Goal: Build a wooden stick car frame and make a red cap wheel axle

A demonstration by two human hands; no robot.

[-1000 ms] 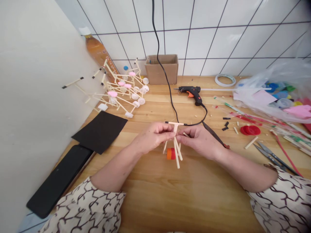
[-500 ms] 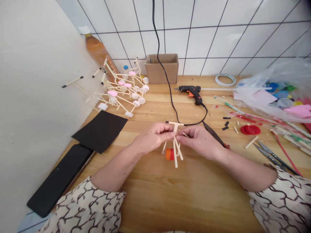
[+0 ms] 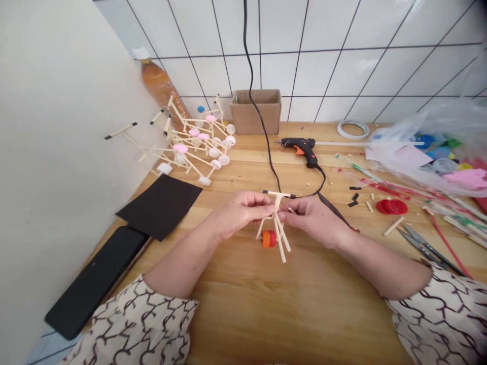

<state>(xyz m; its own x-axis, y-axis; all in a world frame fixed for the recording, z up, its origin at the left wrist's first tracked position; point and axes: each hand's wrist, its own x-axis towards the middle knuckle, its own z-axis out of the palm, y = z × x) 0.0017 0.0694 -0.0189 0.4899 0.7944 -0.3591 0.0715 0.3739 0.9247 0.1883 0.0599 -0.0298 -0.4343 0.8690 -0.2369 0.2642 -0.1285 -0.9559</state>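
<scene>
A small bicycle model (image 3: 283, 236) of pale sticks is held up above the wooden table, its crossbar with black ends pointing away from me. My left hand (image 3: 243, 213) pinches it at the stick joint near the handlebar. From the other side my right hand (image 3: 306, 220) is closed, with a short stick (image 3: 291, 210) poking out between thumb and fingers close to the same joint; whether it touches the model cannot be told. Orange and red bottle caps (image 3: 268, 239) show beneath the model as a wheel.
Several similar stick models (image 3: 190, 144) stand at the left by a bottle (image 3: 162, 81). A glue gun (image 3: 304, 149) lies behind my hands, its cord running up past a cardboard box (image 3: 256, 114). Scissors (image 3: 428, 248), red caps (image 3: 391, 206) and a phone (image 3: 97, 279) lie around.
The model has tilted slightly, its lower stick ends swinging to the right. Both hands keep their pinch. The whole view has shifted a little.
</scene>
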